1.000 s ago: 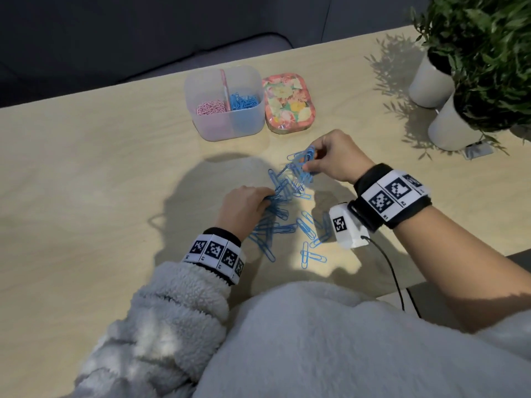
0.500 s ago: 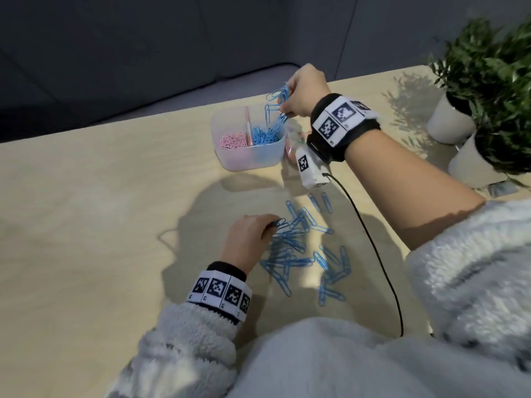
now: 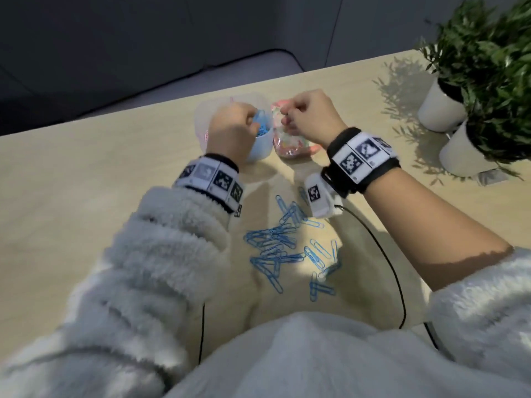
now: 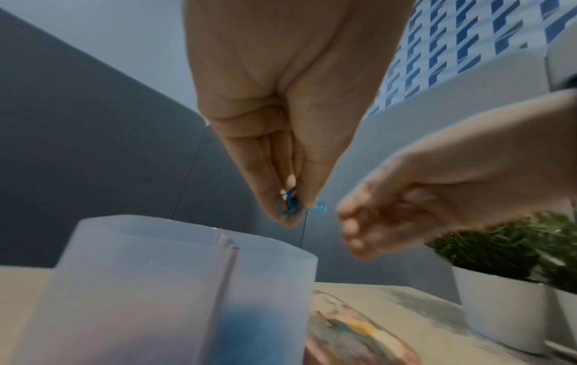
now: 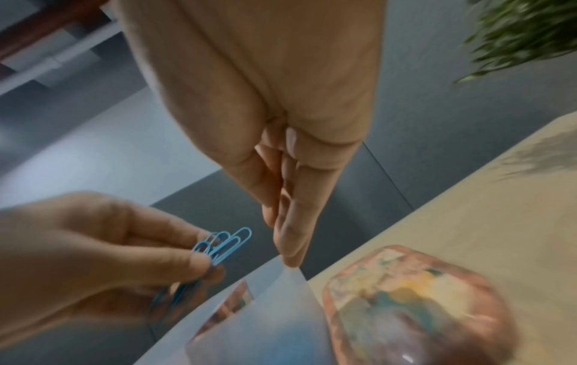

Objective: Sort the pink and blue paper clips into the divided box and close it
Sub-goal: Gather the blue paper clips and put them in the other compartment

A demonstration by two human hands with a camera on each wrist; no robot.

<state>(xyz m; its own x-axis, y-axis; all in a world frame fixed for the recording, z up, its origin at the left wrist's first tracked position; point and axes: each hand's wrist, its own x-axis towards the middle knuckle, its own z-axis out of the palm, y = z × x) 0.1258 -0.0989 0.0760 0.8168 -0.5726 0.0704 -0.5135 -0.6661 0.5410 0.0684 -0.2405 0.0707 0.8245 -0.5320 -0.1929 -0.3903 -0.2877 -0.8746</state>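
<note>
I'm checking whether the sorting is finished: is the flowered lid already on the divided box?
No. The flowered lid lies on the table beside the divided box, which stands open while the left hand holds blue paper clips over it.

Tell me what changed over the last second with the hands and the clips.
The left hand left the pile and rose to the box, now pinching several blue clips above its blue side. The right hand, which carried clips to the box half a second ago, has let them go and hangs beside it, holding nothing. The lid, the pots and the remaining pile stayed put.
</note>
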